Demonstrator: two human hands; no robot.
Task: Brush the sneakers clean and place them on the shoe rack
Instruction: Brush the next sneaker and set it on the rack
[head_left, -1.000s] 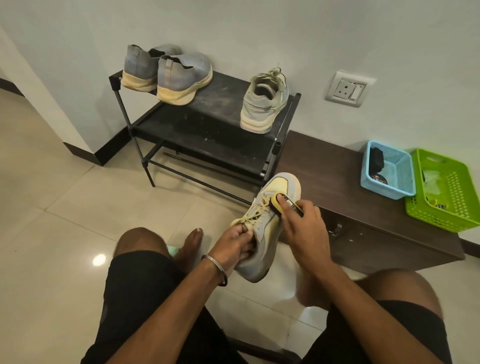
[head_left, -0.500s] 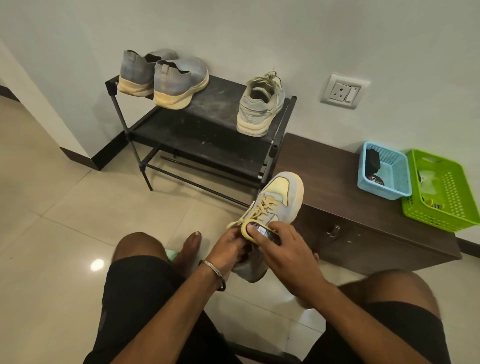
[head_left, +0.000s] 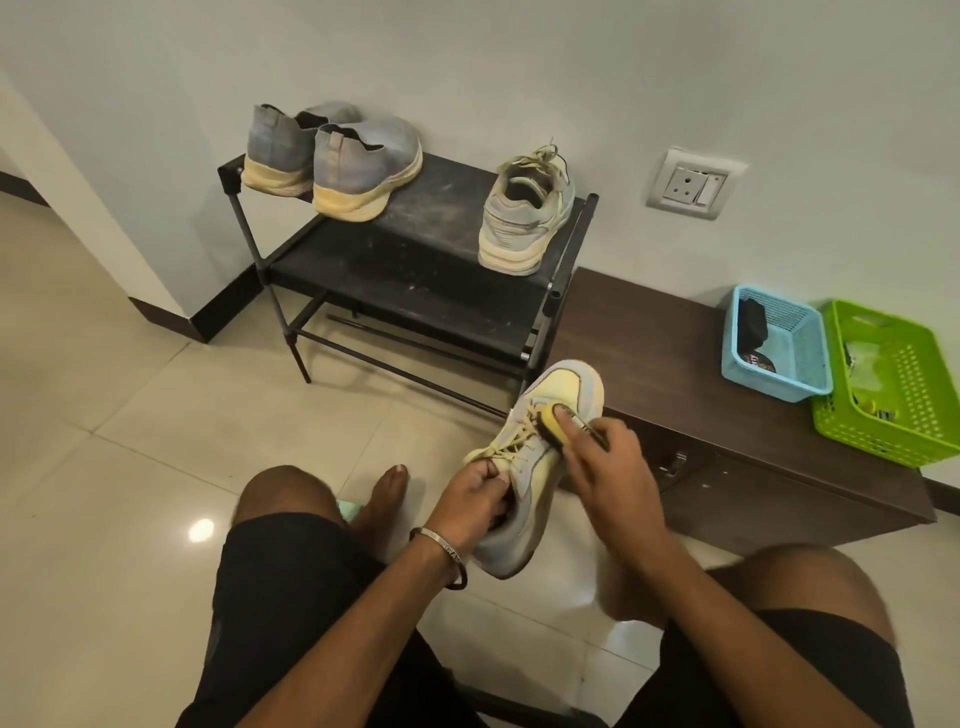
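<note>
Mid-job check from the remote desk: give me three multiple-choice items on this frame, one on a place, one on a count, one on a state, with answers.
1. Where does the blue basket stand?
A. On the low brown cabinet, beside the green basket
B. On the shoe rack
C. On the floor

2. How many shoes stand on the shoe rack?
A. One
B. Three
C. Five

3. What is the right hand doing?
A. Hanging idle
B. Holding a brush against the sneaker
C. Tying the laces

Answers: 1 A, it sits on the cabinet top next to the green one. 2 B, a grey pair plus one laced shoe. 3 B, the brush presses near the laces while the left hand grips the sneaker.
</note>
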